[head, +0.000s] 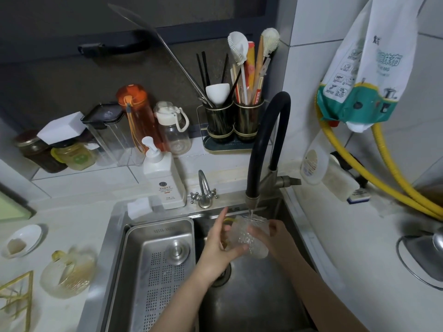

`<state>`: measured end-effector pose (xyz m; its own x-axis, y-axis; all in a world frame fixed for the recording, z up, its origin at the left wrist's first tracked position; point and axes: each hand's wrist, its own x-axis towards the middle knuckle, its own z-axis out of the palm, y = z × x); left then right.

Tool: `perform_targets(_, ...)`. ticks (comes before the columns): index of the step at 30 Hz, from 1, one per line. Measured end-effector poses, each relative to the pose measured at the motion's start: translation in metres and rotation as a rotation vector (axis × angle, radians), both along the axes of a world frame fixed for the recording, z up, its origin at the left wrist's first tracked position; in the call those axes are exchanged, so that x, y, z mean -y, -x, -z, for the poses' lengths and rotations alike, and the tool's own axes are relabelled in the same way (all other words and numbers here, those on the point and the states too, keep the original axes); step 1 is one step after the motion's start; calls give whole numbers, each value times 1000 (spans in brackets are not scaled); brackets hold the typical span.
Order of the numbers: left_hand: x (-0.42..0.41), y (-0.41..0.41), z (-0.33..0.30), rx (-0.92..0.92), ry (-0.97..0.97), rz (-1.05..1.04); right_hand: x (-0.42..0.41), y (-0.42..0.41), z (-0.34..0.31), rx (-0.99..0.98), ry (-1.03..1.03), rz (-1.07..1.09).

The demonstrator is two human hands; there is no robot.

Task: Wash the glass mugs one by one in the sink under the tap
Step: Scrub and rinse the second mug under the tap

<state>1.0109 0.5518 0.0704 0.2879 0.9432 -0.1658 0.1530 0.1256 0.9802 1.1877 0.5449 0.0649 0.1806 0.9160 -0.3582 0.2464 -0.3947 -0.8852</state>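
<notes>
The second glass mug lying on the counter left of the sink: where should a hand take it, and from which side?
By judgement, take the glass mug at its yellowish handle, which shows at the upper-left, coming from above and the left. The body looks wide, rounded and ribbed, so harder to span. The picture is blurred there, so its exact pose is unclear.

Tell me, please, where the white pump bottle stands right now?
The white pump bottle stands on the ledge behind the sink, just left of the small chrome tap.

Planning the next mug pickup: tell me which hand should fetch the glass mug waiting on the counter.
Left. The amber-handled glass mug on the counter lies left of the steel sink, on the left hand's side. The right hand grips the ribbed glass mug under the black tap.
</notes>
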Motion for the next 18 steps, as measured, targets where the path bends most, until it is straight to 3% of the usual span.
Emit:
perform_targets(3, 0, -6, -5, -19, -12, -2, -1, 1, -2, 59, -39, -54)
perform_targets(8, -9, -19, -3, -117, -8, -107, 1, 7, 0, -80, -145, -51)
perform_targets(12, -21, -26, -2, -246, 5, -125, 7, 4, -6, -19, -202, -102)
perform_targets(18, -22, -39, -19, -421, -179, -70, 2, -7, -16, 74, -131, -72)
